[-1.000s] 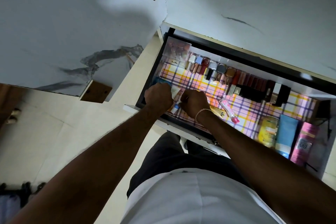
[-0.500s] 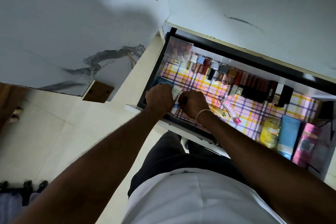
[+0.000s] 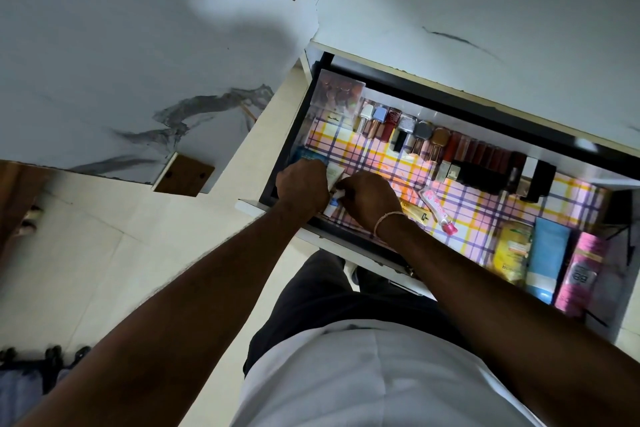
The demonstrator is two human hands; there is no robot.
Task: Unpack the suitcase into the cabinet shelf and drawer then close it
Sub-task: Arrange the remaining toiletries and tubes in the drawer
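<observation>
The drawer (image 3: 287, 146) stands pulled out, lined with a pink, yellow and purple checked sheet (image 3: 485, 218). Both my hands work at its front left corner. My left hand (image 3: 303, 185) has its fingers curled down beside a pale white tube (image 3: 334, 173), with a blue tube (image 3: 308, 156) sticking out beyond the knuckles. Close on its right, my right hand (image 3: 369, 199) pinches a small white and blue tube (image 3: 330, 209). What lies under the palms is hidden.
Nail polish bottles (image 3: 408, 128) and dark lipsticks (image 3: 485, 163) line the drawer's back. A pink tube (image 3: 438, 208), a yellow tube (image 3: 512, 250), a blue one (image 3: 549, 260) and a pink one (image 3: 581, 274) lie to the right. The open cabinet door (image 3: 138, 62) hangs left. Dark wheels (image 3: 52, 355) show bottom left.
Both hands stay at the drawer's front left corner; the right hand has crept slightly closer to the left. The drawer's contents have not moved.
</observation>
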